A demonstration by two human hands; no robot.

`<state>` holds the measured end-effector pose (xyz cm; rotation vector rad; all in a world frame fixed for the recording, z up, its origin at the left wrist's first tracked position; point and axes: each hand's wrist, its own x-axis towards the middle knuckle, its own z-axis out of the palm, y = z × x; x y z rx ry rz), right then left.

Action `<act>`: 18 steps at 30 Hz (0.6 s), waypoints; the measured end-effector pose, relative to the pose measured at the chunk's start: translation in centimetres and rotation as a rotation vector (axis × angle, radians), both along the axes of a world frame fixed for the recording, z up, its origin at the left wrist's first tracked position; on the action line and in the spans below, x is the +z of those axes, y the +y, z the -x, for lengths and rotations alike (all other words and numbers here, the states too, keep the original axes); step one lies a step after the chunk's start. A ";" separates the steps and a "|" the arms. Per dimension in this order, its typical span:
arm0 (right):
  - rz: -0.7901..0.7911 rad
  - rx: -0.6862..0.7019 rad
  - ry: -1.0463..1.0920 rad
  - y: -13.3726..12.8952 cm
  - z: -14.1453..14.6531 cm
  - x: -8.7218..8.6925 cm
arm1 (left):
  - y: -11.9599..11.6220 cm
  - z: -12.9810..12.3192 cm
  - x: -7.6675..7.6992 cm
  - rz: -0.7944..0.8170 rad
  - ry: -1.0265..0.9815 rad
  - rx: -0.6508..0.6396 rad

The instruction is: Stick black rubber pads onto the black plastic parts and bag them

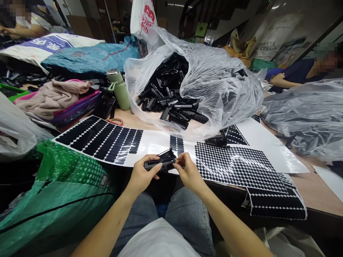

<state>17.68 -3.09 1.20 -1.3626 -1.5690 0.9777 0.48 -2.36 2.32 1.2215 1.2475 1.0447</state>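
Note:
My left hand is closed around a black plastic case-like part with a raised flap, held over the table's front edge. At that part's right end, the fingers of my right hand are pinched together; whether anything small is between them I cannot make out. Under and beyond my hands lies a white sheet with long black stickers. To the right is a sheet of round black dot stickers. Another black part rests at the upper edge of the dot sheet.
A clear plastic bag spills several black parts onto the table. Left of it stand a green flask, orange scissors handles and a basket with a cloth. A green bag hangs at the left. Two people sit farther back.

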 end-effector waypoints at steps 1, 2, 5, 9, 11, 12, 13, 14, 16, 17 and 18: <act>0.020 0.007 -0.002 0.0 -0.1 0.1 | 0.0 -0.1 0.0 -0.011 0.022 -0.010; 0.042 0.012 0.004 0.1 -0.2 0.3 | 0.1 -0.1 -0.1 -0.027 0.044 -0.011; 0.109 0.031 0.081 0.2 -0.7 1.1 | 0.4 0.1 -0.5 -0.072 0.106 0.066; 0.235 -0.026 0.245 0.9 -1.7 2.4 | 0.8 0.9 -0.6 0.005 -0.043 0.118; 0.329 -0.023 0.348 1.3 -2.1 2.7 | 0.8 1.1 -0.3 0.102 -0.168 0.090; 0.368 0.002 0.387 1.4 -2.2 2.9 | 0.8 1.1 -0.1 0.160 -0.213 0.066; 0.393 0.034 0.411 1.5 -2.3 3.0 | 0.8 1.1 0.1 0.218 -0.243 0.035; 0.406 0.072 0.420 1.5 -2.4 3.1 | 0.8 1.1 0.2 0.268 -0.262 0.000; 0.427 0.159 0.408 1.4 -2.4 3.4 | 0.8 0.9 0.4 0.331 -0.276 -0.055; 0.438 0.199 0.400 1.3 -2.4 3.5 | 0.8 0.9 0.4 0.345 -0.275 -0.069; 0.450 0.226 0.391 1.3 -2.4 3.7 | 0.8 0.8 0.4 0.350 -0.272 -0.077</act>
